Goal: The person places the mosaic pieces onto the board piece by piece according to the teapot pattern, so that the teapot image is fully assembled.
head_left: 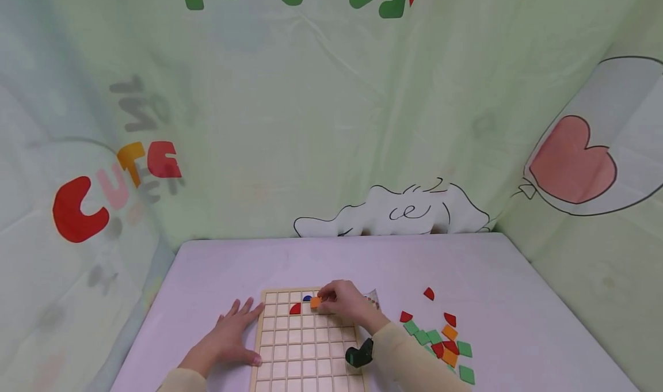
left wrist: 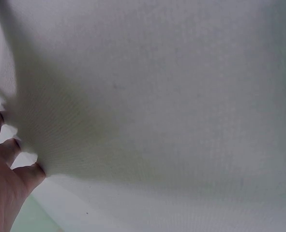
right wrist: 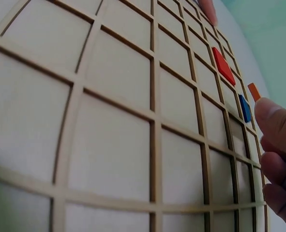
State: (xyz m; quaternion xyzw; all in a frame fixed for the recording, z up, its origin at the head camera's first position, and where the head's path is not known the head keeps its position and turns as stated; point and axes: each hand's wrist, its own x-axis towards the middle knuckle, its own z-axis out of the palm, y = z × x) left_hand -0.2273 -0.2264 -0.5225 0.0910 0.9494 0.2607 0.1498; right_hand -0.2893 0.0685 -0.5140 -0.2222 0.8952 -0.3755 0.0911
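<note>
A wooden grid board (head_left: 295, 351) lies on the table. In its upper rows sit a red quarter-circle tile (head_left: 295, 309) and a blue tile (head_left: 308, 298). My right hand (head_left: 344, 301) pinches an orange square tile (head_left: 315, 303) between thumb and fingers over the board's far part. The right wrist view has this orange tile (right wrist: 254, 91) tilted up at the thumb tip, close by the blue tile (right wrist: 245, 108). With fingers spread, my left hand (head_left: 230, 334) rests at the board's left edge; its fingertips (left wrist: 36, 173) press on the white surface in the left wrist view.
Right of the board lie loose green tiles (head_left: 467, 375), red tiles (head_left: 429, 293) and orange tiles (head_left: 449, 332), some overlapping. A patterned sheet (head_left: 374, 299) shows partly behind the right hand. A black camera (head_left: 359, 354) is at the right wrist. Printed curtains (head_left: 290, 121) surround the table.
</note>
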